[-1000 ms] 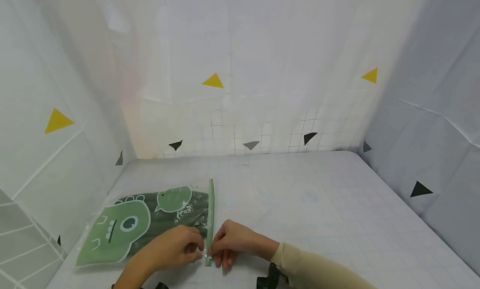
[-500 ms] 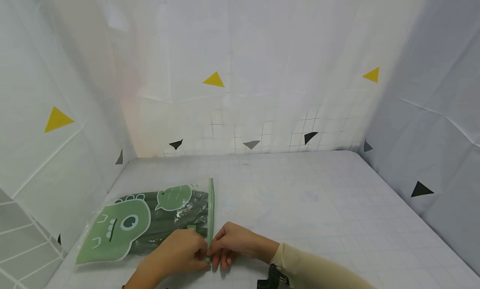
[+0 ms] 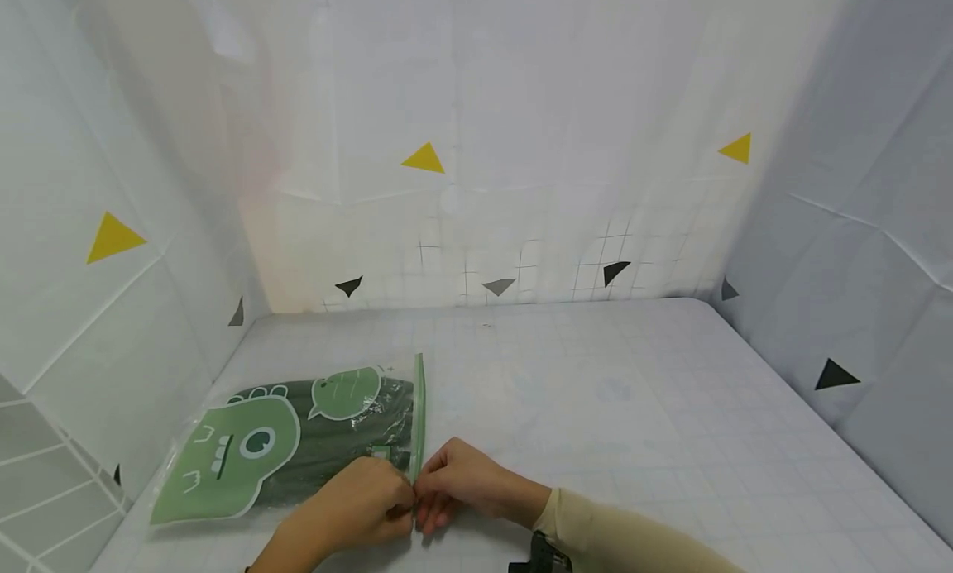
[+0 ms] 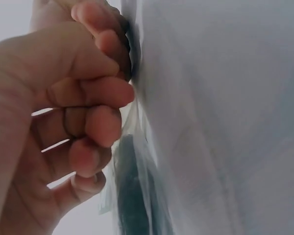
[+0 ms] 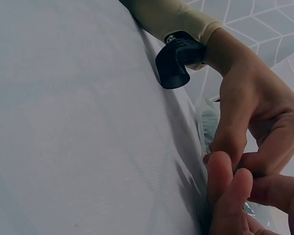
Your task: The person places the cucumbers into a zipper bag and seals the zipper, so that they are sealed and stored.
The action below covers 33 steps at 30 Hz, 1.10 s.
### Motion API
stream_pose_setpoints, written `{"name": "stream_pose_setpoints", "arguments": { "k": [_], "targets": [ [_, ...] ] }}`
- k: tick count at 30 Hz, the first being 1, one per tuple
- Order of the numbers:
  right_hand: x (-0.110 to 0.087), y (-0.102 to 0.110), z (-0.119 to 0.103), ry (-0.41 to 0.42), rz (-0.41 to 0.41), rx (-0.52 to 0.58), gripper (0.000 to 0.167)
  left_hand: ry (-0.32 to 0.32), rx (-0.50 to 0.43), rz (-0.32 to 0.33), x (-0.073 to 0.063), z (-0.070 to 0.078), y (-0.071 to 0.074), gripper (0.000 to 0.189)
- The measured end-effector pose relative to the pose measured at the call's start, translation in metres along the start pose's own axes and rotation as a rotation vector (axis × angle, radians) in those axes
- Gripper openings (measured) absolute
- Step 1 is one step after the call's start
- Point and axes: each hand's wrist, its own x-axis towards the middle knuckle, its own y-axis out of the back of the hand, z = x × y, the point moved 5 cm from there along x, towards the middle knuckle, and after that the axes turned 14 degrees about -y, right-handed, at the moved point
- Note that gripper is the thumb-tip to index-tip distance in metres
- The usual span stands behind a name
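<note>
A clear zip bag (image 3: 335, 428) with green dinosaur prints lies flat on the left of the table, with dark green folded contents showing through. Its green zip strip (image 3: 419, 399) runs along the right edge. At the near end of that strip my left hand (image 3: 357, 503) pinches the bag's edge with thumb and index finger. My right hand (image 3: 465, 478) pinches the same corner from the right, its fingertips against the left hand's. The hands hide the strip's end. In the left wrist view the bag's dark side (image 4: 130, 186) hangs below the curled fingers.
A white cloth with faint grid lines covers the table (image 3: 633, 408). White sheet walls (image 3: 521, 143) with yellow and black triangles stand at the back and both sides. A black wrist camera mount (image 5: 174, 63) sits by the left sleeve in the right wrist view.
My left hand has moved slightly right and nearer, its fingertips closing onto the strip's near end beside the right hand. A clear piece seen there earlier is now covered. The bag stays put.
</note>
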Motion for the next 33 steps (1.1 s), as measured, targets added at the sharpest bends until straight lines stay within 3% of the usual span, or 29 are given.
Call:
{"name": "stream_pose_setpoints", "arguments": {
  "k": [7,17,33],
  "targets": [
    [0.004,0.004,-0.002,0.035,0.08,0.011,0.015,-0.07,0.023,0.056,0.0,0.003,0.001,0.045],
    [0.011,0.015,-0.011,0.046,0.17,0.016,0.012,-0.055,0.013,0.018,0.001,0.003,0.001,0.039],
    [0.023,0.031,-0.018,0.062,0.226,0.008,0.01,-0.064,0.04,-0.016,0.001,0.004,0.001,0.04]
  ]
}}
